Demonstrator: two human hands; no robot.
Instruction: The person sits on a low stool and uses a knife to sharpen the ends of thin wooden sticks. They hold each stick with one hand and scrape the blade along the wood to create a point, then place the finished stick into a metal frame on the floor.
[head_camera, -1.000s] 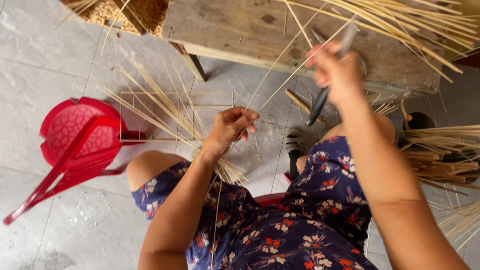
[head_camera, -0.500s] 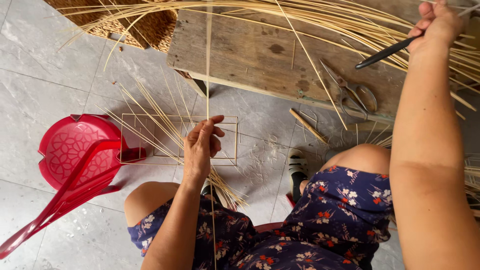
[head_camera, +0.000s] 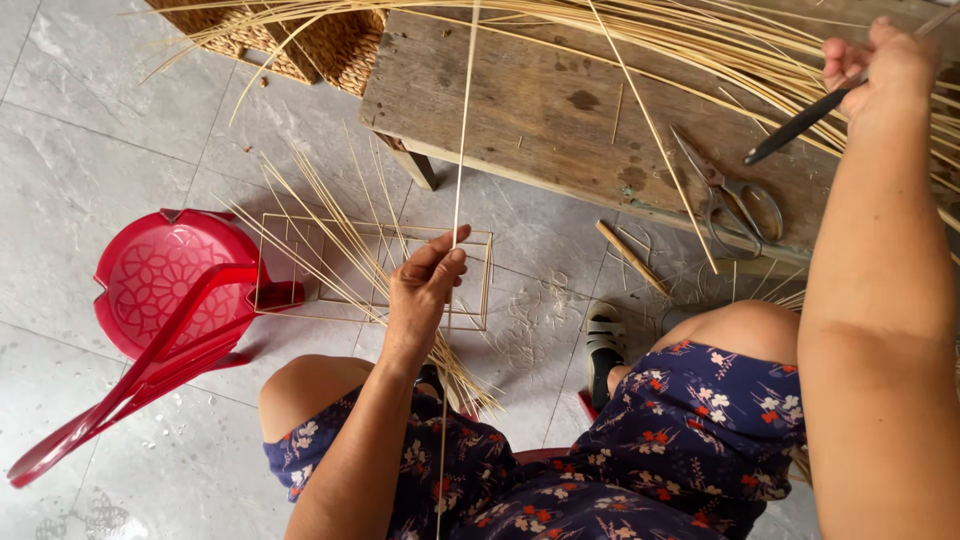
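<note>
My left hand (head_camera: 424, 288) pinches a long thin pale cane strip (head_camera: 462, 130) that runs straight up past the bench and down over my lap. My right hand (head_camera: 880, 62) is raised at the upper right, shut on a dark-handled knife (head_camera: 800, 125) that points down to the left. Below my left hand a bundle of thin cane sticks (head_camera: 330, 240) fans out over a small rectangular cane frame (head_camera: 480, 290) on the tiled floor. Between my hands, scissors (head_camera: 730, 200) lie on the wooden bench (head_camera: 540, 100).
A red plastic chair (head_camera: 160, 300) lies tipped over on the grey tiles at left. A woven basket (head_camera: 290, 35) stands at the top. A heap of long cane strips (head_camera: 720, 40) drapes over the bench. A sandal (head_camera: 603, 345) and a short stick (head_camera: 632, 258) lie on the floor.
My left hand has closed its fingers on the upright strip. My right hand with the knife has stayed raised at the upper right, after moving up and rightwards a second ago.
</note>
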